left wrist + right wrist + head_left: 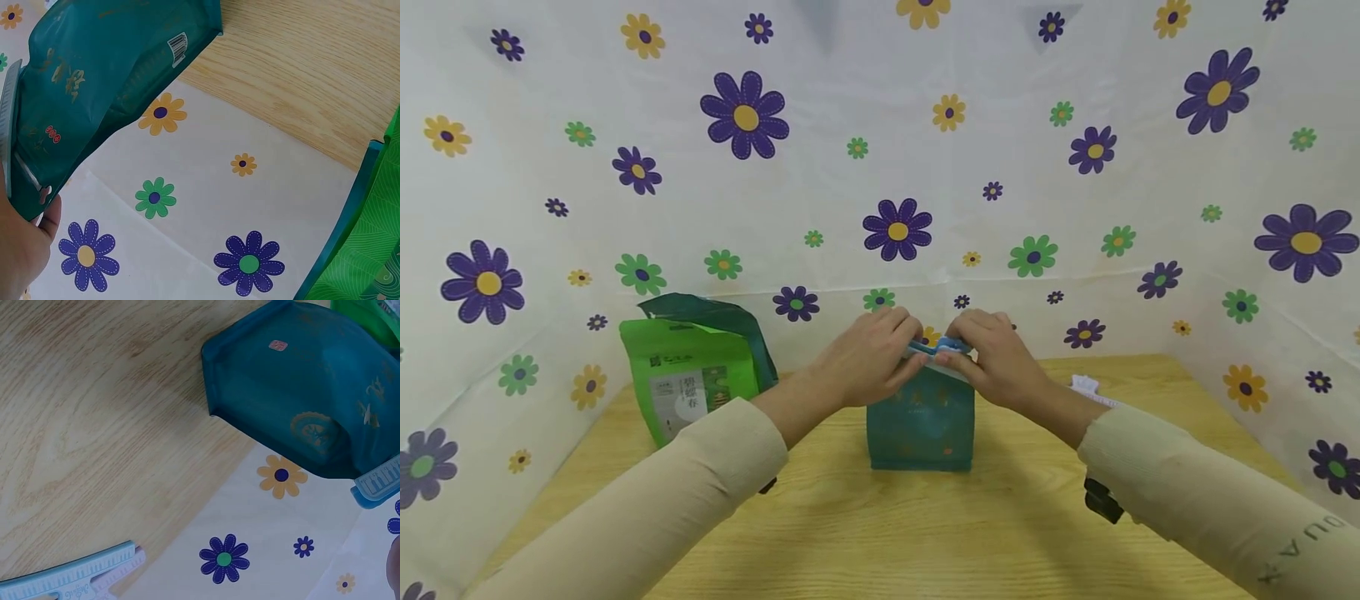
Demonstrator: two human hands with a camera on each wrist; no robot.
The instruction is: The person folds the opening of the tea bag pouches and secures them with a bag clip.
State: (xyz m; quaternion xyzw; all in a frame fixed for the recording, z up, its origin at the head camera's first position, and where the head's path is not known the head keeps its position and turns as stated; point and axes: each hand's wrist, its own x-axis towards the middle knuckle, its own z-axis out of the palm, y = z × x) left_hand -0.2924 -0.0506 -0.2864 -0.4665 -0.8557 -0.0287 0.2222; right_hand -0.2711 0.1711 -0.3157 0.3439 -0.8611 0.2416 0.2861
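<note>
A teal stand-up pouch [921, 433] stands upright on the table, its narrowed top between both hands. A pale blue bag-sealing clip [953, 343] lies along that top edge. With thumb in front and fingers behind, my left hand [876, 354] grips one end of the clip and the pouch's top corner. My right hand [1000, 358] pinches the clip's other end. In the left wrist view the ridged clip [9, 112] runs down to the left hand [25, 250]. The right wrist view has the clip's end [380, 482] past the pouch's edge [281, 381].
To the left stand a bright green tea pouch [692, 379] and a dark green pouch [730, 315] behind it. Right of the pouch, partly behind the right forearm, lies a pale lilac clip [1084, 385]; a blue clip [69, 575] lies beside it. A flowered cloth [820, 192] surrounds the table.
</note>
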